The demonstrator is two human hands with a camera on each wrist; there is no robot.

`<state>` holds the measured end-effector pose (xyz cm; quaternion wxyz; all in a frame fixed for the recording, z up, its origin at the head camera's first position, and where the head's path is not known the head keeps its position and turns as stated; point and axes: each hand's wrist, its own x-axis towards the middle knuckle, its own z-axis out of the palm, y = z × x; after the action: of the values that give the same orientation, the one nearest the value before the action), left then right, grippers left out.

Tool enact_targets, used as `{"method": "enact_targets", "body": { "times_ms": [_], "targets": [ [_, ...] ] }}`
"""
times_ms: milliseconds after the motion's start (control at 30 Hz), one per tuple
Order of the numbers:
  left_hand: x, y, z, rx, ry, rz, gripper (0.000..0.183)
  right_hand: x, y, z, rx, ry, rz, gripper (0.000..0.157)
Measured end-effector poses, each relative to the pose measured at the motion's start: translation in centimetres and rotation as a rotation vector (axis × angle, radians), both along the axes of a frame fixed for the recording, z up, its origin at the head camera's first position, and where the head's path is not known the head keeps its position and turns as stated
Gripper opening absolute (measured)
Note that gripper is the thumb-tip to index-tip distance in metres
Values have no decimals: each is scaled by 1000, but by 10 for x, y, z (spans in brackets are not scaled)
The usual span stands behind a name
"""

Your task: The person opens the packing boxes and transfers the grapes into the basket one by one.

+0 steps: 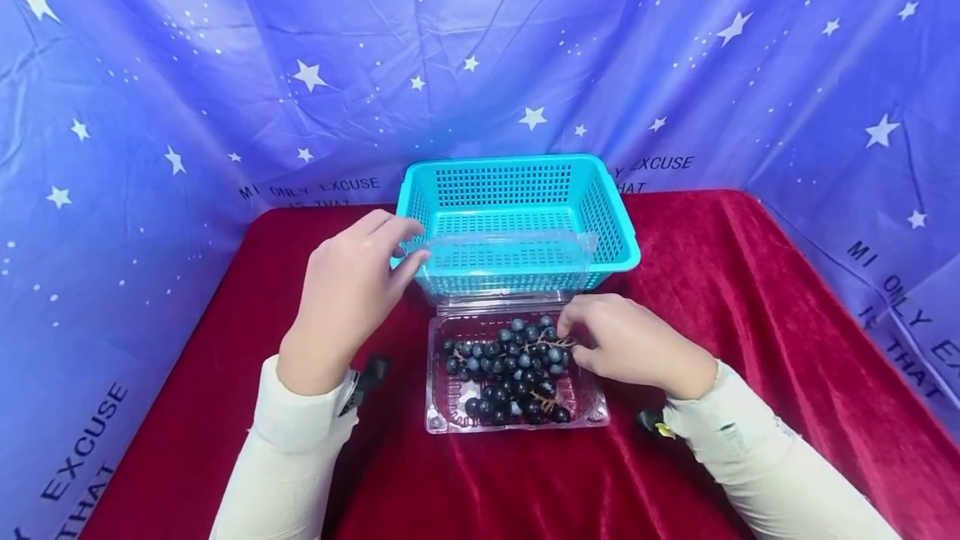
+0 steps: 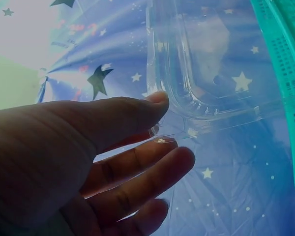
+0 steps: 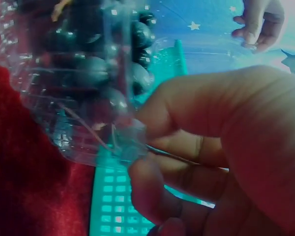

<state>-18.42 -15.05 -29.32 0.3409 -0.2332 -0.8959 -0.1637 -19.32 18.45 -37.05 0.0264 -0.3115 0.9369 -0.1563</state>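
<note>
A clear plastic clamshell box (image 1: 437, 390) stands on the cloth with its lid (image 1: 517, 250) raised on the far side. Dark grapes (image 1: 517, 357) on brown stems lie in it. My left hand (image 1: 348, 294) is at the lid's left corner. In the left wrist view, thumb and forefinger pinch the lid corner (image 2: 187, 110), the other fingers loosely bent. At the box's right edge, my right hand (image 1: 633, 344) pinches a thin grape stem (image 1: 562, 343) between thumb and forefinger. The right wrist view shows the box wall (image 3: 64, 142) close against those fingertips.
Directly behind the box sits a turquoise plastic basket (image 1: 517, 163), partly seen through the lid. Red velvet cloth (image 1: 720, 273) covers the table. A blue curtain with stars (image 1: 480, 15) hangs around the back and sides.
</note>
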Motion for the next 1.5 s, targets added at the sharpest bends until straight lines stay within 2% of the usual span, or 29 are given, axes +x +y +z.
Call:
{"method": "enact_targets", "body": {
  "times_ms": [100, 267, 567, 767, 1067, 1500],
  "targets": [
    [-1, 0, 1, 32, -29, -27, 24, -1, -2, -2, 15, 28, -14, 20],
    [-1, 0, 3, 66, -35, -51, 20, -1, -4, -5, 29, 74, -8, 23],
    [3, -1, 4, 60, -50, -37, 15, 1, -9, -13, 53, 134, -16, 30],
    [5, -1, 5, 54, -55, -25, 16, 1, -9, -13, 64, 191, 31, 24],
    [4, 0, 5, 11, -4, 35, 14, 1, -6, -10, 59, 271, 102, 17],
    [4, 0, 5, 4, 16, 29, 13, 4, -6, -6, 12, 329, 111, 17]
  ]
}}
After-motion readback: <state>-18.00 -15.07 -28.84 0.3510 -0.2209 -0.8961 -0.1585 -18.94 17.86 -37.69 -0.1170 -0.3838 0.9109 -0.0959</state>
